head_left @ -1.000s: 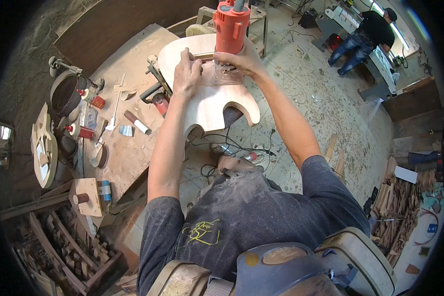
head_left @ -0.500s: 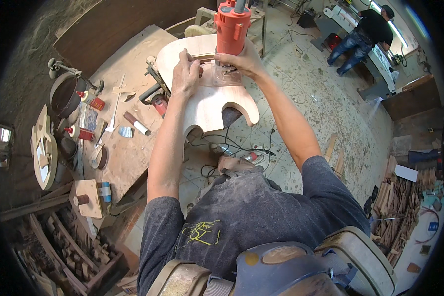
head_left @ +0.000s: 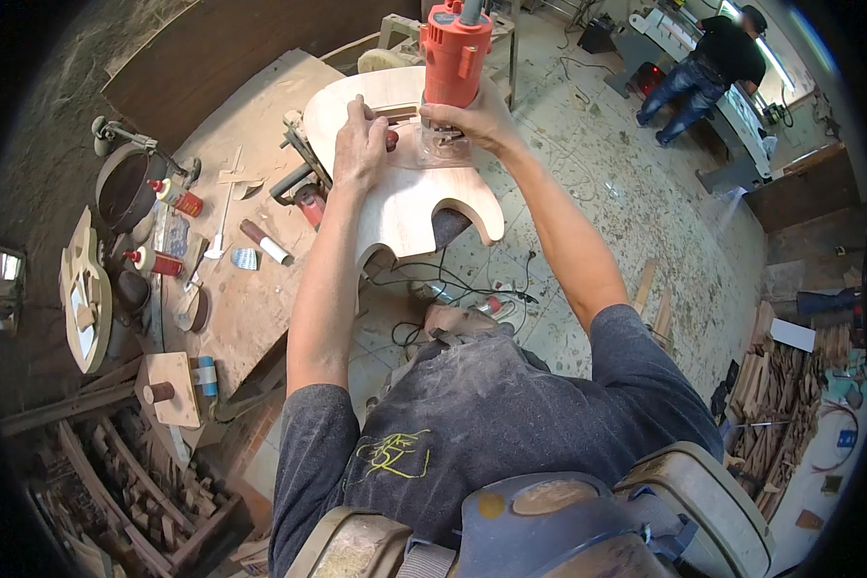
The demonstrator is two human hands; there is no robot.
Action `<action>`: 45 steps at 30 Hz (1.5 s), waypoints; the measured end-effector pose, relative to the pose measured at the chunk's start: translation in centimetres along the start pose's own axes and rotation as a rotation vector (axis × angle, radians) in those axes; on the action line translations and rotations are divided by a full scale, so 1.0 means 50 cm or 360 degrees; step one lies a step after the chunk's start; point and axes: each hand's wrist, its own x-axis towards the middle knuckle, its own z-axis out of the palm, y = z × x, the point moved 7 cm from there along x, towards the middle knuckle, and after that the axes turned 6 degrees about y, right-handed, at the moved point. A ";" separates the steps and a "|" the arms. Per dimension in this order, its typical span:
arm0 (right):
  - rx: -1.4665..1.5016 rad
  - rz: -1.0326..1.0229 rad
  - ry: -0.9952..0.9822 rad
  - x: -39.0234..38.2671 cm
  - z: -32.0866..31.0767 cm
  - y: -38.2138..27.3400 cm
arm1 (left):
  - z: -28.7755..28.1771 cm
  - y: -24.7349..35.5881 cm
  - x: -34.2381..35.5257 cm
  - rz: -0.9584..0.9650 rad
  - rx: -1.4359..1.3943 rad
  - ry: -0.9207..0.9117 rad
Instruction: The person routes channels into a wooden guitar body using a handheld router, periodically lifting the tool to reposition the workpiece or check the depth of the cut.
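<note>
A red-orange handheld router [head_left: 451, 60] stands upright on a pale wooden guitar body [head_left: 395, 207], its clear base lying against the wood. My right hand [head_left: 482, 118] is wrapped round the router's lower housing, thumb across the front. At the left edge of the base, my left hand [head_left: 361, 149] grips beside a small dark red knob [head_left: 391, 141], with one finger stretched forward over the wood. A slot is cut in the body next to that hand. The router bit and most of the left fingertips are hidden.
A clamp [head_left: 306, 159] stands by the body's left edge. The workbench [head_left: 250, 318] carries glue bottles [head_left: 178, 197], a caliper [head_left: 223, 217] and a sanding stick [head_left: 266, 241]. Black cables [head_left: 443, 279] hang below. A person [head_left: 708, 72] works at a far-right machine; wood scraps [head_left: 771, 405] lie right.
Both hands keep their hold. The router and guitar body show only a very slight shift in the picture, and the far person's pose is almost the same.
</note>
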 end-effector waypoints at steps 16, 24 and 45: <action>-0.0119 0.0029 -0.0004 -0.005 -0.017 -0.007 | 0.005 -0.005 0.001 0.0013 0.0034 -0.0024; -0.0090 0.0006 0.0037 -0.009 -0.020 -0.018 | 0.005 -0.004 -0.001 0.0010 0.0030 0.0000; -0.0149 0.0022 0.0039 -0.005 -0.041 0.007 | -0.003 0.008 -0.002 0.0021 0.0107 0.0014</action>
